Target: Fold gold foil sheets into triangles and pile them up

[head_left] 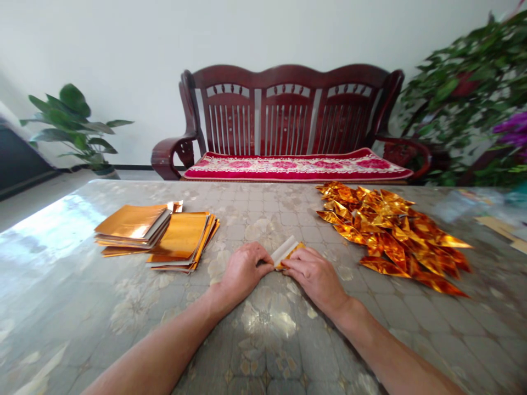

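Carved wooden bench, potted plants, white wall

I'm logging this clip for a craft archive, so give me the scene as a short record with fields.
setting: glossy patterned table, wooden bench behind it, potted plants at both sides
left hand: left hand pinches the folded gold foil sheet
right hand: right hand presses the same sheet against the table
to the left: two stacks of flat gold sheets
to the right: heap of folded gold pieces
sheet state: partly folded, white underside showing
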Tool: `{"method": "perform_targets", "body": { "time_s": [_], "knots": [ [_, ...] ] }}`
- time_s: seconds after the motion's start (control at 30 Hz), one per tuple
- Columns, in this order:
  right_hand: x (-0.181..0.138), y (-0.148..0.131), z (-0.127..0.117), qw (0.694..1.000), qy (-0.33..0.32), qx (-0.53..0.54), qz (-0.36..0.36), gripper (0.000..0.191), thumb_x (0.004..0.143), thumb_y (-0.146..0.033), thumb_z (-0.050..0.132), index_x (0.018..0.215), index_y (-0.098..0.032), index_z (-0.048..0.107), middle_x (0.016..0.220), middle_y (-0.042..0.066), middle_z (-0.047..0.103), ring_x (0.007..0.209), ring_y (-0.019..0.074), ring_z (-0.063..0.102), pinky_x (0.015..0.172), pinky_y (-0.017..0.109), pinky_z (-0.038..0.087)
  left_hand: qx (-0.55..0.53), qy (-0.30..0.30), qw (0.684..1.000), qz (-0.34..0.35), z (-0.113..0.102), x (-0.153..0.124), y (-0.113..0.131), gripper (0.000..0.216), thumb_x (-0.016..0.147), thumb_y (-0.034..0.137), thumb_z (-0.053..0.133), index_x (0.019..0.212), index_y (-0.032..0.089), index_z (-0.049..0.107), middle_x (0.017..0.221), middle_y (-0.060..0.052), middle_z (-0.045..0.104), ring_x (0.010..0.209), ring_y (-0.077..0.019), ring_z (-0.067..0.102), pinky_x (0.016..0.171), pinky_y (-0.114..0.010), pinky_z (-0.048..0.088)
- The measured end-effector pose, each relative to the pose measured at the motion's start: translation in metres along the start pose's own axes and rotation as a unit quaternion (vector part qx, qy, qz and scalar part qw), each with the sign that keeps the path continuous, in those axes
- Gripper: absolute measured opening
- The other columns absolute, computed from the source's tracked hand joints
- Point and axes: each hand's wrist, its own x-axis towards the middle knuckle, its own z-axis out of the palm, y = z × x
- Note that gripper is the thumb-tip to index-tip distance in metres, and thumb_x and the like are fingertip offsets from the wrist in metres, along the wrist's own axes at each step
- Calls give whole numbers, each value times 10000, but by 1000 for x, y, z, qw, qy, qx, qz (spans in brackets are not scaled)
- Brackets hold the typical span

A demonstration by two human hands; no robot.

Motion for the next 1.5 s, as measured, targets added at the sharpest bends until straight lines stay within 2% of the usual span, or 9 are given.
{"method": "perform_targets", "body": {
  "time_s": [0.3,0.53,0.73,0.93,1.23,1.5],
  "knots": [
    [1,-1,0,1000,9,23,-17,116,872,-201,711,972,-243,754,909,22,705,885,191,605,763,306,480,19,3,1000,4,1,-1,1,58,808,183,709,770,220,735,821,0,681,859,-162,627,802,-255,441],
    [6,-8,-3,1000,-15,12,-16,38,899,-222,679,905,-223,717,898,37,681,891,204,583,783,325,456,34,-1,999,3,0,-1,4,80,818,191,684,765,221,736,832,-6,694,866,-165,631,806,-253,451],
    [11,-15,-2,999,-21,-31,-10,148,949,-227,583,818,-214,650,836,43,637,837,203,560,753,329,422,28,-12,1000,3,-4,-1,4,131,832,163,644,775,227,743,854,-4,713,868,-162,638,816,-243,460],
    [12,-17,2,998,-13,-58,14,113,917,-181,583,809,-210,602,843,37,623,833,207,546,746,334,395,8,-21,999,30,-7,-1,0,170,843,126,611,801,222,745,858,1,714,872,-147,641,812,-222,457],
    [12,-21,1,999,-8,-53,11,118,929,-245,606,814,-219,605,858,40,639,847,214,541,759,341,395,37,-21,999,-8,-8,0,6,164,845,160,603,778,218,740,860,-11,716,858,-158,648,775,-228,452],
    [16,-20,3,998,-5,-31,61,151,892,-197,613,743,-222,617,801,18,628,814,192,548,732,323,387,22,-40,999,-3,-11,0,2,203,818,123,567,794,219,745,860,-14,718,863,-167,651,771,-232,464]
  ]
}}
